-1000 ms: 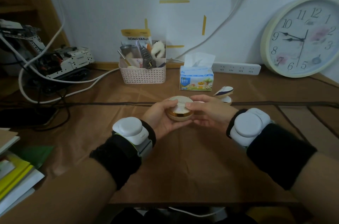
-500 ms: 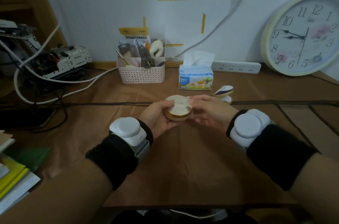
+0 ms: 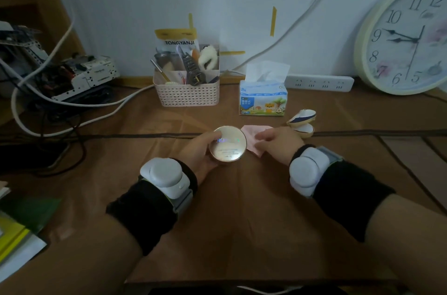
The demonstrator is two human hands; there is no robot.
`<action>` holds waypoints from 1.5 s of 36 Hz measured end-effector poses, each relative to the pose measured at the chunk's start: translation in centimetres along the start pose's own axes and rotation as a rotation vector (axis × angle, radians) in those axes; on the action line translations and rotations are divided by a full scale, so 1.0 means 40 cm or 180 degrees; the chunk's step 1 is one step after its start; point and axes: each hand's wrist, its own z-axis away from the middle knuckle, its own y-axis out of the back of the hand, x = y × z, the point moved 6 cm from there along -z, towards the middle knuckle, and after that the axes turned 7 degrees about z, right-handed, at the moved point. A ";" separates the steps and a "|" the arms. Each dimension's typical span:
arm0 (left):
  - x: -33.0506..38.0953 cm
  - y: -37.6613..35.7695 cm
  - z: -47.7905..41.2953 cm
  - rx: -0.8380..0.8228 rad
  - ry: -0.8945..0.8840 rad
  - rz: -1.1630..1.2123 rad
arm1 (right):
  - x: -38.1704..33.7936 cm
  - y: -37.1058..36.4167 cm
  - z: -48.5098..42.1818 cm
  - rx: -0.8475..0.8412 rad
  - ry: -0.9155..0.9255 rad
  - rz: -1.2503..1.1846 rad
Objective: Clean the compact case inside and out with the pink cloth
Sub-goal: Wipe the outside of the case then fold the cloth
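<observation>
A round gold compact case (image 3: 228, 146) is closed and tilted toward me, its shiny flat face showing. My left hand (image 3: 202, 152) grips it from the left side, a little above the brown table. The pink cloth (image 3: 252, 136) lies flat on the table just right of the case. My right hand (image 3: 278, 143) rests on the cloth's right part with fingertips pressed on it; whether the fingers pinch it I cannot see.
Behind stand a white basket (image 3: 187, 94) of tools and a tissue pack (image 3: 263, 100). A small open shell-shaped case (image 3: 302, 123) sits right of the cloth. A clock (image 3: 406, 36) leans at the far right; cables (image 3: 72, 106) and books (image 3: 14, 234) lie left.
My right hand let go of the compact and moved right onto the pink cloth. My left hand turned the case so its flat face points at me.
</observation>
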 end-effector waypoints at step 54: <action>0.080 -0.134 -0.027 -0.0834 -0.0546 -0.0560 | -0.103 0.076 0.045 -0.0482 0.0022 -0.2622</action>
